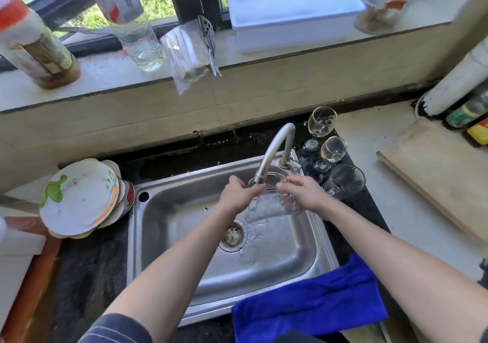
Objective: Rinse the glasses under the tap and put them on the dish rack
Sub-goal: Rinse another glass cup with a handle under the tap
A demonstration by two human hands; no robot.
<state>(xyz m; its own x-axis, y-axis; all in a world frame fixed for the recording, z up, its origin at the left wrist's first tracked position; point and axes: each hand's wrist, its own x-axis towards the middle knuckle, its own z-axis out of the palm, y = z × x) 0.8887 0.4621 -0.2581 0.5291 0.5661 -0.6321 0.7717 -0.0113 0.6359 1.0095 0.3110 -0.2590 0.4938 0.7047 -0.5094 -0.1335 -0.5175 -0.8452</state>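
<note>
Glass: a clear glass point(269, 205) was held tilted over the sink point(171, 223), its mouth right under the spout of the tap point(274, 147) – water ran through it and spilled into the basin.
Left hand: the left hand point(237, 196) gripped the glass from the left, fingers point(254, 190) curled round its wall.
Right hand: the right hand point(303, 192) held the other side, fingers point(286, 184) bent over the rim and pressed close together.
Waiting glasses: on the dark counter point(369, 205) just right of the tap stood a far stemmed glass point(321, 122) and a near stemmed glass point(334, 149) – nearer still, a tumbler point(344, 181), leaning.
Left of sink: a stack of plates point(79, 197).
Front edge: a blue cloth point(309, 300) lay over the sink's near right corner.
Far right: a wooden board point(443, 173) lay on the counter.
</note>
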